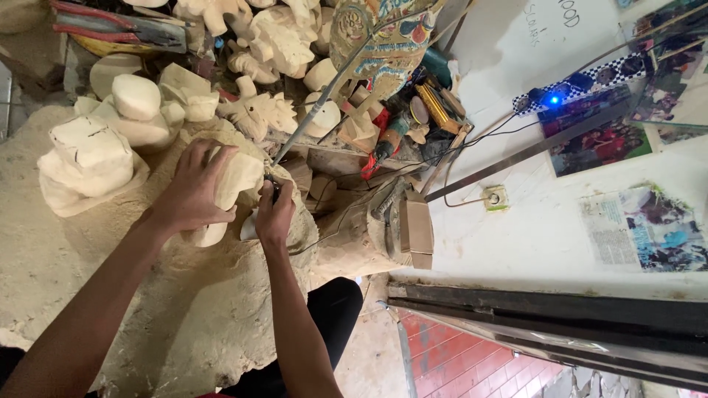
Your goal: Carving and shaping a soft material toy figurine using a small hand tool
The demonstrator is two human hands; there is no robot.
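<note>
Pale wood carving [240,177] lies gripped under the left hand [193,193], while the right hand [274,214], just beside it, has fingers clenched on a small tool [274,190].

Both forearms reach forward, the left hand [190,190] spread wide with fingers curled, the right hand [273,211] clenched tight.

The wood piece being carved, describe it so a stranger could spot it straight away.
Start at the sawdust-covered work mound on the left. At its top, the left hand grips a pale wood block while the right hand works beside it. Unlike the stacked blanks, it is held.
</note>
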